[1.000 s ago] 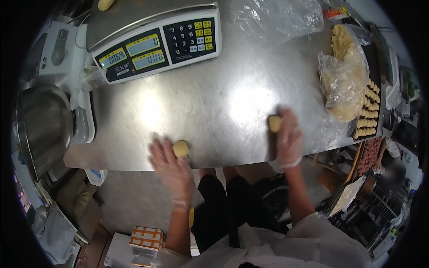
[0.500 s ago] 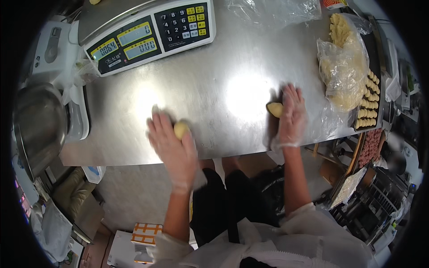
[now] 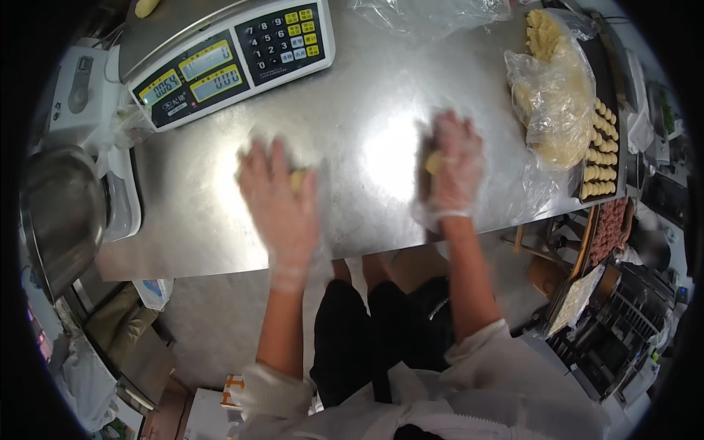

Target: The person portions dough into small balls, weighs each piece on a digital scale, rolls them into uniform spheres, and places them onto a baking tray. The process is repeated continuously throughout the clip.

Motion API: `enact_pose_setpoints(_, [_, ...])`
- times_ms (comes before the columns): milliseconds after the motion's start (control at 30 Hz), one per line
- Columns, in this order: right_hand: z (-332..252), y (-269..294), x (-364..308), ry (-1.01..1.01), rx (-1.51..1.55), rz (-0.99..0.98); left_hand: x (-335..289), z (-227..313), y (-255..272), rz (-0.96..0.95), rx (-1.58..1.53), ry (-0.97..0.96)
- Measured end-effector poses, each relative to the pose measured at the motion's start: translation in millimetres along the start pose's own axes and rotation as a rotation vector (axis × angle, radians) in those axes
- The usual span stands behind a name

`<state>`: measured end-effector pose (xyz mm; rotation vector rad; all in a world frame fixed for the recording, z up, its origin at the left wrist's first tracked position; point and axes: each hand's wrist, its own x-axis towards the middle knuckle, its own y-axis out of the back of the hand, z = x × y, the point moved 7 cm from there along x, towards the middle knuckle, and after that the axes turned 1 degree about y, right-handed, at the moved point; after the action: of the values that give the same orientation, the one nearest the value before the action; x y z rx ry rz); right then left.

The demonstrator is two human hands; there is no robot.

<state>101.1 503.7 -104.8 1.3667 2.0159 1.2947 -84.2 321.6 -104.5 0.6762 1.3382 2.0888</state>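
My left hand (image 3: 280, 202), in a clear plastic glove, lies over a small yellow dough ball (image 3: 296, 180) on the steel table. Its fingers are stretched and spread, and the dough shows between index finger and thumb. To the right, my gloved right hand (image 3: 456, 165) is stretched out over a second dough piece (image 3: 433, 163), which peeks out at the hand's left side. The rest of both pieces is hidden under the hands. Both hands are somewhat blurred by motion.
A digital scale (image 3: 235, 62) stands at the far left, a dough piece (image 3: 147, 7) on its top. Steel bowl (image 3: 62, 213) at the left. On the right are a large dough mass (image 3: 557, 110) under plastic and a dark tray (image 3: 587, 195) with rows of dough pieces.
Both hands have moved away from me across the table, the right one also leftward. The dough pieces went with them and are now more covered by the hands.
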Motion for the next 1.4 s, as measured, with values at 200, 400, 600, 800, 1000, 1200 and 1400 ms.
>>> enact_pose_setpoints(200, [-20, -7, -50, 0.149, 0.432, -0.168, -41, 31, -5, -0.228, -0.374, -0.157])
enact_pose_setpoints(400, [100, 83, -77, -0.446, 0.741, 0.282, -120, -75, 47, 0.064, -0.702, 0.397])
enact_pose_setpoints(600, [7, 14, -63, -0.261, 0.522, 0.151, -53, 3, 1, -0.046, -0.336, 0.028])
enact_pose_setpoints(800, [-63, -27, -49, 0.305, 0.213, 0.002, -13, 61, -37, -0.068, -0.24, -0.327])
enact_pose_setpoints(1000, [4, 24, -72, 0.17, 0.481, -0.137, -73, 6, 14, 0.019, -0.29, -0.234])
enact_pose_setpoints(1200, [117, 74, -69, -0.516, 0.745, 0.0, -67, -112, 59, 0.239, -0.149, 0.293])
enact_pose_setpoints(1400, [71, 28, 5, -0.068, 0.127, 0.196, 22, -60, 28, 0.139, -0.102, -0.033])
